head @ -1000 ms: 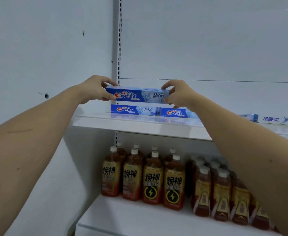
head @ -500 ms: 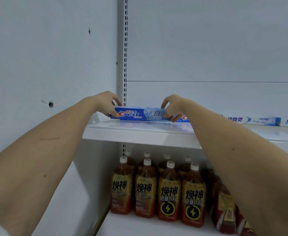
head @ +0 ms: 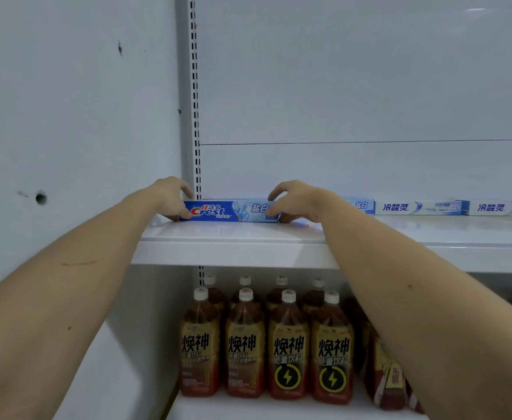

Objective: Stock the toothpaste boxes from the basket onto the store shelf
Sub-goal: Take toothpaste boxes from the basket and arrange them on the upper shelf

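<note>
I've got the Crest box (head: 229, 211) on the shelf (head: 233, 237), left hand (head: 170, 197) gripping its left end, right hand (head: 294, 201) its right end.

Two bare forearms are seen entering from the lower corners; no sleeves, watch or jewellery are seen on the visible parts. At the extreme lower-left corner a small pale patch is noted, possibly the edge of a garment; it cannot be determined. On the left forearm a thin, short reddish scratch is observed on the upper surface, with a small dark spot below it nearer the elbow. On the right forearm a single small dark spot is recorded about midway along. A faint darker smudge is noted on the back of the right hand (head: 301, 200). The left hand (head: 170, 197) is unmarked. Fingernails are not resolved.
</note>
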Tool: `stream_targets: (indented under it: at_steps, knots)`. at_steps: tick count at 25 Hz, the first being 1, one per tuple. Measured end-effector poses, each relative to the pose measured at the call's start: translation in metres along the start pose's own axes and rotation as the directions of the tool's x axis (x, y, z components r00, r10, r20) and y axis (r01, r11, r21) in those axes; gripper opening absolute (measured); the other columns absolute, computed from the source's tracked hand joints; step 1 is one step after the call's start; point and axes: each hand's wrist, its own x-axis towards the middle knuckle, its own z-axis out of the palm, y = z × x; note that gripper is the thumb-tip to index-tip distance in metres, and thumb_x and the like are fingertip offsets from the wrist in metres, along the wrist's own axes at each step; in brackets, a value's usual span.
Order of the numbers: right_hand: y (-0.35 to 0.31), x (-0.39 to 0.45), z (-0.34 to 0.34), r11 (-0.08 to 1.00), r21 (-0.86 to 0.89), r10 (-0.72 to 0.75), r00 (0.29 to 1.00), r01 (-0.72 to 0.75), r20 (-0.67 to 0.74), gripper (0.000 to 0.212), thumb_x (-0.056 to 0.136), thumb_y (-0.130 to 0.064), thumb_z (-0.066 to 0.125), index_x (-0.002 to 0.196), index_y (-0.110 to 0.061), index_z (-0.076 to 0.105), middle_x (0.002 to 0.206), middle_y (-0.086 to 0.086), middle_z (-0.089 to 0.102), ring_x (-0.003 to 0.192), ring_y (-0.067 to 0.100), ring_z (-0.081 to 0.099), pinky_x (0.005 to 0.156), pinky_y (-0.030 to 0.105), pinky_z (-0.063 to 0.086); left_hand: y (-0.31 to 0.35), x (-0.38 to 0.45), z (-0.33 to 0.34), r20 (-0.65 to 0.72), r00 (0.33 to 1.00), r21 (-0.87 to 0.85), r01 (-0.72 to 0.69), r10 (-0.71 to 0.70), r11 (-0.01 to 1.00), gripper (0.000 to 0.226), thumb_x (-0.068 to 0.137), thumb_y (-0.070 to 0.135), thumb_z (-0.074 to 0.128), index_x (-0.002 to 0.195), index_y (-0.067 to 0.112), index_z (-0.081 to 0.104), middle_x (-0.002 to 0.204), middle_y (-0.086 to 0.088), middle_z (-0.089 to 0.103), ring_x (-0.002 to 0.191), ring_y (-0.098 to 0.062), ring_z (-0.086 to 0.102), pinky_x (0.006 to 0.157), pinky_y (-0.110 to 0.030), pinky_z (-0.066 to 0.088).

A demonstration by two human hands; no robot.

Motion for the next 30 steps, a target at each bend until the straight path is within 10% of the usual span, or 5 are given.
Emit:
stream_targets:
  at_steps: [12,16,19,23,30]
  knots:
    - [-0.006,-0.073,-0.021,0.998,-0.052,-0.050,0.997,0.047,-0.059,0.042,0.099,-0.028,0.049,0.134,-0.005,0.046,0.113,0.011,0.057,0.098,0.027,0.063,0.095,0.041,0.054,0.058,-0.081,-0.012,-0.163,0.986,-0.076,0.024,-0.036,0.997,0.052,0.097,0.030,0.054,0.143,0.010,0.041,0.147,-0.011,0.042,0.133,-0.029,0.040,0.106,-0.038,0.035]
    - [0.004,-0.129,-0.044,0.989,-0.039,-0.145,0.984,0.141,-0.105,0.045,0.101,-0.028,0.042,0.131,0.004,0.050,0.129,0.024,0.056,0.115,0.037,0.059,0.100,0.047,0.049,0.094,-0.133,0.000,-0.152,0.986,-0.247,0.034,-0.073,0.969,0.027,0.099,0.035,0.047,0.115,0.015,0.053,0.117,-0.008,0.051,0.108,-0.026,0.049,0.095,-0.035,0.039]
    - [0.021,-0.173,-0.062,0.978,0.074,-0.183,0.971,0.196,-0.153,0.051,0.102,-0.033,0.039,0.132,0.007,0.048,0.116,0.027,0.057,0.092,0.030,0.055,0.094,0.043,0.047,0.129,-0.170,0.015,-0.145,0.984,-0.371,0.039,-0.100,0.928,0.023,0.100,0.040,0.040,0.094,0.020,0.050,0.095,0.002,0.045,0.087,-0.019,0.048,0.079,-0.034,0.039]
    - [0.043,-0.229,-0.086,0.936,0.285,-0.182,0.976,0.209,-0.117,0.055,0.104,-0.041,0.036,0.139,0.000,0.045,0.132,0.021,0.053,0.119,0.032,0.054,0.107,0.047,0.042,0.171,-0.214,0.033,-0.132,0.979,-0.455,0.078,-0.154,0.887,0.055,0.101,0.047,0.032,0.137,0.009,0.045,0.140,-0.008,0.045,0.121,-0.025,0.044,0.101,-0.036,0.031]
    - [0.079,-0.293,-0.083,0.850,0.503,-0.146,0.987,0.158,-0.065,0.052,0.102,-0.050,0.032,0.138,-0.017,0.051,0.133,0.006,0.054,0.118,0.023,0.054,0.103,0.043,0.045,0.196,-0.282,0.070,-0.049,0.980,-0.758,0.089,-0.192,0.646,0.056,0.100,0.057,0.027,0.141,0.023,0.045,0.146,-0.006,0.045,0.134,-0.025,0.041,0.111,-0.044,0.032]
